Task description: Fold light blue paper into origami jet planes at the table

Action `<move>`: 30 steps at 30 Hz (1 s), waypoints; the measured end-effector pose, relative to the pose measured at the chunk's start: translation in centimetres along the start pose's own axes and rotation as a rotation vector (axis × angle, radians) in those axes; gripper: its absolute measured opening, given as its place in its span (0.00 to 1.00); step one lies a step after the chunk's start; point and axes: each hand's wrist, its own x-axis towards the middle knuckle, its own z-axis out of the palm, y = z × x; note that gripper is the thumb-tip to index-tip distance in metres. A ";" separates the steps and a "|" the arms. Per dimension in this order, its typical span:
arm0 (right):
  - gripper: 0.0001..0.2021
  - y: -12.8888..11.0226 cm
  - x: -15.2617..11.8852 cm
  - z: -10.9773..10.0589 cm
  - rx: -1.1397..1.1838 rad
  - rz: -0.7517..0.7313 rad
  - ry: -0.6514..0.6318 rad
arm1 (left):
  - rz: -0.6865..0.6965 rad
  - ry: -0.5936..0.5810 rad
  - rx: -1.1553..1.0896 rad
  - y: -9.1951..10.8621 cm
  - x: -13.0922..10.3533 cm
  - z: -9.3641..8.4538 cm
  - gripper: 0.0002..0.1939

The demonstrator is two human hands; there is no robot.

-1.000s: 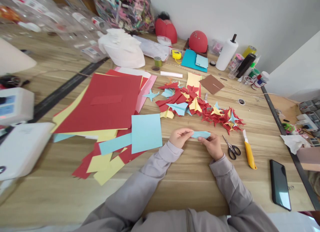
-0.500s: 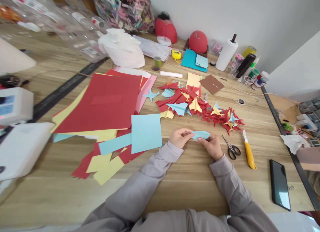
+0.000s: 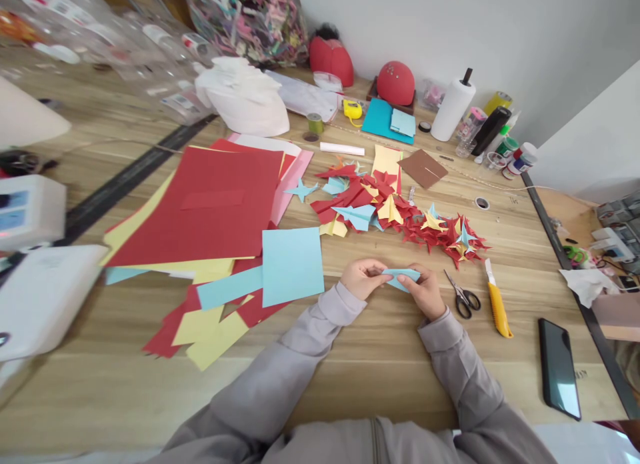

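A small folded light blue paper (image 3: 399, 277) is held between my two hands, above the wooden table. My left hand (image 3: 364, 278) pinches its left end, fingers closed. On the right end, my right hand (image 3: 424, 289) grips it with the thumb on top. Behind the hands lies a heap of folded red, blue and yellow paper pieces (image 3: 410, 225). A flat light blue square sheet (image 3: 293, 267) lies to the left of my left hand, beside large red sheets (image 3: 200, 207).
Black scissors (image 3: 468, 304) and a yellow cutter (image 3: 499, 309) lie right of my right hand. Farther right is a phone (image 3: 560, 367). Paper scraps (image 3: 215, 331) lie front left. Bottles and jars (image 3: 520, 161) stand at the back right.
The blue paper has tilted between my fingers and now shows a pointed lower part. My fingers have shifted slightly on it; both hands still hold it.
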 end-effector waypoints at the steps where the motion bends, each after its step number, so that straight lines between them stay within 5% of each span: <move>1: 0.12 0.0 0.0 0.0 -0.008 0.001 0.019 | -0.006 -0.007 0.013 0.0 0.0 0.0 0.15; 23: 0.20 0.3 0.1 0.0 0.029 0.041 0.061 | -0.119 -0.067 0.004 0.3 0.1 0.2 0.17; 30: 0.17 0.4 0.2 0.0 0.019 -0.005 0.004 | -0.077 0.034 -0.035 0.0 0.3 0.0 0.19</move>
